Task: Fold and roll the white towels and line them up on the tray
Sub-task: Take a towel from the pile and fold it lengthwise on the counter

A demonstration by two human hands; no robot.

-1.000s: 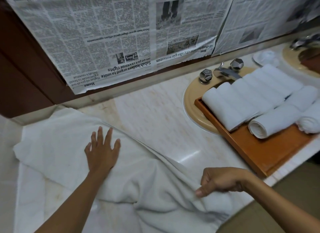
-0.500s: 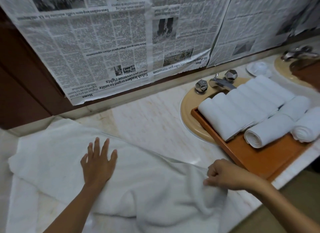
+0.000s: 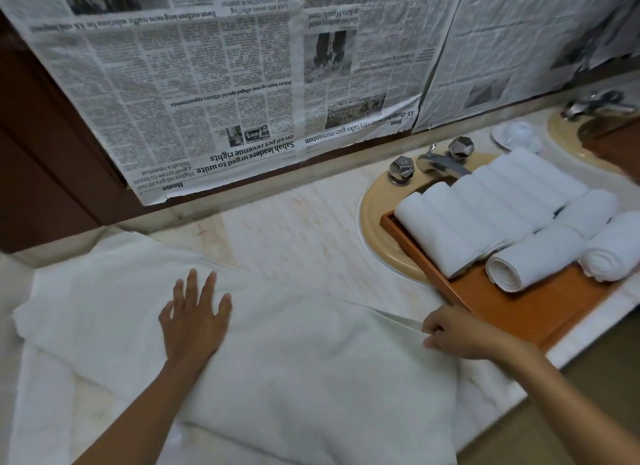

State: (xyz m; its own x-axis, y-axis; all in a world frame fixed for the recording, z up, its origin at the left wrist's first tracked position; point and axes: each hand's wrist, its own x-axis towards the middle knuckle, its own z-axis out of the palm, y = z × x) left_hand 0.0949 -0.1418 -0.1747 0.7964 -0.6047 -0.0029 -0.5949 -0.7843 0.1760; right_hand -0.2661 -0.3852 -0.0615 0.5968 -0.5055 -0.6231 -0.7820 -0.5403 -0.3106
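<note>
With our right hand (image 3: 450,333) we have drawn the right edge of the towel (image 3: 311,378) out toward the tray (image 3: 519,312), and its bunched folds now lie smoothed flat on the bench (image 3: 294,229).

You have bare counter (image 3: 294,229) to pass over just left of the tray (image 3: 519,312), and the tray's near strip lies uncovered. Rolled towels (image 3: 485,215) fill its far part; the faucet (image 3: 440,161) stands right behind it.

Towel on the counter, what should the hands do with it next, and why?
Probably the right hand should pull the edge it pinches across toward the left hand, folding the towel: it lies spread out, pinned under the flat left hand.
</note>
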